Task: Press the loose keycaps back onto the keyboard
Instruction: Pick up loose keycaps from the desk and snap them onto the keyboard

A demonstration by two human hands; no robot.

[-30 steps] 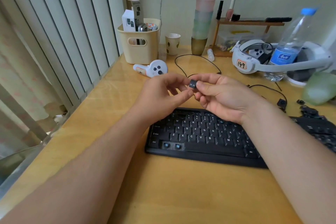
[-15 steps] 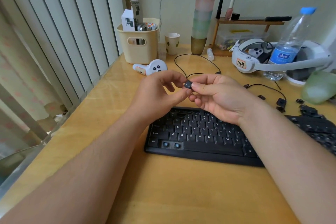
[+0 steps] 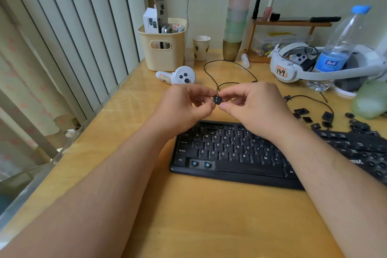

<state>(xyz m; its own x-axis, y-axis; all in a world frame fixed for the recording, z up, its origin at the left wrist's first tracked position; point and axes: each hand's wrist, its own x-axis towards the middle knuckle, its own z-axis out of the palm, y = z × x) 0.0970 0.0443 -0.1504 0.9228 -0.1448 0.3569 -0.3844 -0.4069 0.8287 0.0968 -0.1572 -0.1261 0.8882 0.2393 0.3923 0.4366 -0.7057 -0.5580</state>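
The main risk was that the small keycap (image 3: 216, 100) could slip and fall among the keys or onto the desk (image 3: 209, 216), because two hands shared it in the air above the far edge of the keyboard (image 3: 230, 153) and each touched only a small part. A second risk — judged from the legend, which looked like a 3 — was pressing it onto a wrong or tilted stem, so that it would not seat.

The left hand (image 3: 184, 107) pinched the keycap between thumb and curled forefinger. The right hand (image 3: 257, 107) also had its fingertips closed on it from the right side. Two open switches (image 3: 200, 164) showed at the near left of the keyboard, and more loose keycaps (image 3: 314, 117) lay on the desk at the right, well apart from the hands.
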